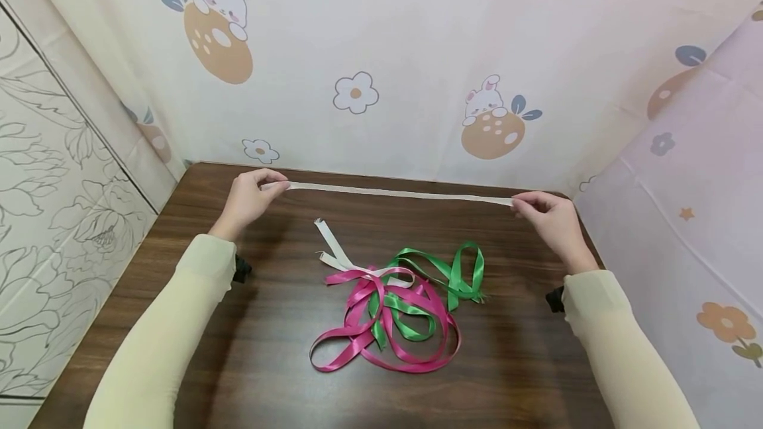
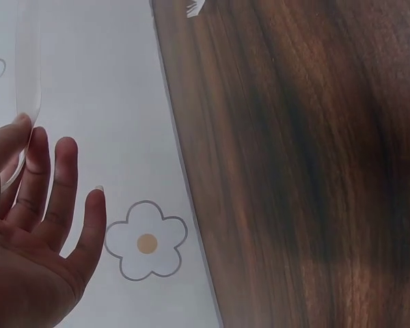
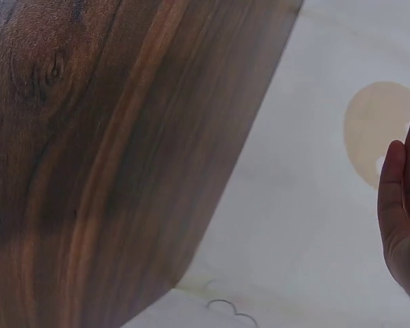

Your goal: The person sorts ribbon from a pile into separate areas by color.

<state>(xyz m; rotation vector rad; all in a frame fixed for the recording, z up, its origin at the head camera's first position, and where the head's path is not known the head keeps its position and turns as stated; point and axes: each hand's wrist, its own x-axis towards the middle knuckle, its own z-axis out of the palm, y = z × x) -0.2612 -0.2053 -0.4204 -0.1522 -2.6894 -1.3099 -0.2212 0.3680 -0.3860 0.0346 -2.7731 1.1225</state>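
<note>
A white ribbon (image 1: 381, 192) is stretched nearly straight across the far side of the table, held up between both hands. At its left end my left hand (image 1: 249, 196) pinches it between thumb and index finger; the left wrist view shows the ribbon (image 2: 29, 61) rising from that pinch, the other fingers loosely spread. My right hand (image 1: 551, 217) pinches the opposite end. Only a few right fingers (image 3: 392, 184) show at the edge of the right wrist view, where the ribbon is out of sight.
On the brown wooden table (image 1: 268, 363) lies a loose tangle of pink ribbon (image 1: 352, 333) and green ribbon (image 1: 456, 277). Another white ribbon (image 1: 334, 243) pokes out at its upper left. A printed curtain (image 1: 405, 38) hangs behind the table's far edge.
</note>
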